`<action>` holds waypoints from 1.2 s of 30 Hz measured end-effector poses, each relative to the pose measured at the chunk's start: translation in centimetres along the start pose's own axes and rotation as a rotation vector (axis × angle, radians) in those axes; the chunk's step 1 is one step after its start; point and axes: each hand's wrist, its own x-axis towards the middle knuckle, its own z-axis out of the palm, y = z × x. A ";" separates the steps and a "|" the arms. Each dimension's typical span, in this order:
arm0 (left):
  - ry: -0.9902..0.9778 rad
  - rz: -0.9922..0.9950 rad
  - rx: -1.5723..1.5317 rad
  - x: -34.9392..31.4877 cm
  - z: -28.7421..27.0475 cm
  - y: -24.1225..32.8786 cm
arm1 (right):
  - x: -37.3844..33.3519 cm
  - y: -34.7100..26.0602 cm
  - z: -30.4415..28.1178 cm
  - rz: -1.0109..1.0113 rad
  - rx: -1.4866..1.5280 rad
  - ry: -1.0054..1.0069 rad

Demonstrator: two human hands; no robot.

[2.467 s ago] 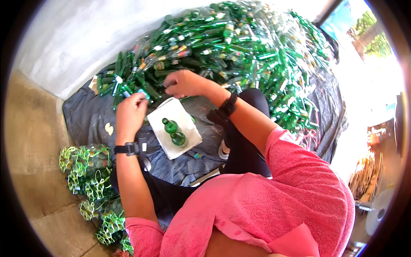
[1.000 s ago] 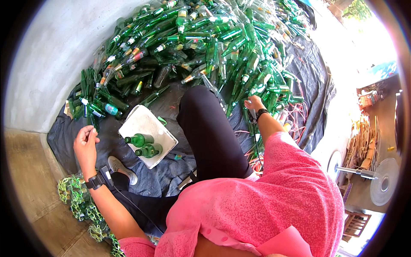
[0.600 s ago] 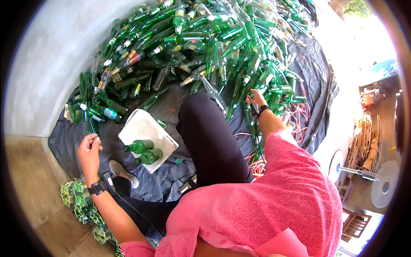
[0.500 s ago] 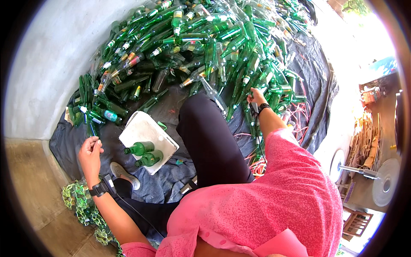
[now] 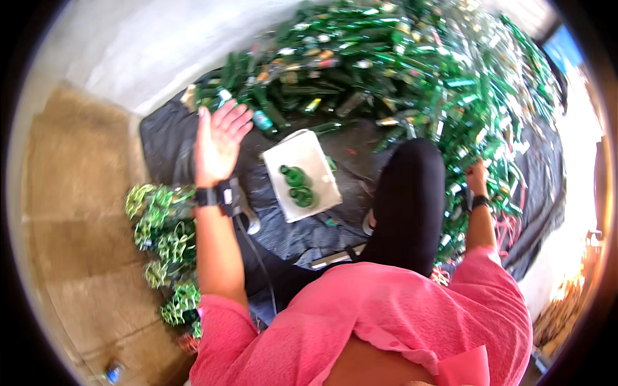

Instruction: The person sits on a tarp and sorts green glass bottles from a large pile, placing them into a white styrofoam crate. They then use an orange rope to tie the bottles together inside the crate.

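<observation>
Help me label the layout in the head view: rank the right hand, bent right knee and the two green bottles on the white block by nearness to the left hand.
From the left hand:
1. Two green bottles on the white block, to its right.
2. Bent right knee, farther right.
3. Right hand, farthest right, at the bottle pile.

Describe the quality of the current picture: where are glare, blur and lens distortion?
Head view: glare washes out the right edge, hiding detail there; head view: the bottles are smeared, their labels unreadable, and the right hand looks soft; head view: the fisheye image is rounded, with black corners, and edges near the rim bow.
</observation>
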 end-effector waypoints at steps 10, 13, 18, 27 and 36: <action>0.040 0.119 -0.262 -1.3 0.7 2.2 | -15.4 -16.2 9.8 -0.315 -0.461 -0.544; 0.069 0.134 -0.246 -1.3 1.2 2.0 | -21.3 -21.5 13.7 -0.572 -0.685 -0.619; 0.211 0.113 -0.081 -1.8 -0.1 1.8 | -32.3 -26.8 22.7 -0.713 -0.858 -0.906; 0.434 0.147 0.157 -1.4 -1.7 1.8 | -43.3 -21.6 36.0 -0.736 -0.990 -1.186; 0.496 0.236 0.250 -1.9 -1.3 1.9 | -42.7 -7.3 40.5 -1.178 -1.346 -1.288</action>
